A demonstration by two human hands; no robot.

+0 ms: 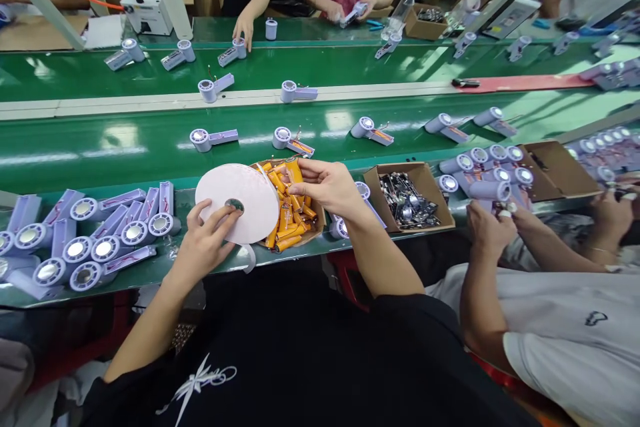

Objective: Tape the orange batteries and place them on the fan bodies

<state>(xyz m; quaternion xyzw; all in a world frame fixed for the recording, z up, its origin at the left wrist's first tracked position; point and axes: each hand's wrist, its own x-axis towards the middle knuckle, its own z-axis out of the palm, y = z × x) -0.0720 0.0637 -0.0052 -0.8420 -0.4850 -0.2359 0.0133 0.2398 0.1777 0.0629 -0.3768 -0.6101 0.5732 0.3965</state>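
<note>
My left hand (210,237) is closed on a round white disc (250,203), its fingertips near the dark hole in the middle. The disc overlaps the left side of a box of orange cylindrical cells (295,220). Over the back of that box, my right hand (327,187) pinches an orange piece (295,172) between thumb and fingers, beside the disc's right edge. A thin white strip hangs from the disc's lower edge. Just right of my right wrist, lilac fan-like housings (363,191) lie partly hidden by my arm.
Many lilac housings (105,248) crowd the left of the bench. A cardboard box of small dark parts (410,203) stands to the right, near a co-worker's hands (493,227). Single housings sit on the green belt (165,147). People work across the line.
</note>
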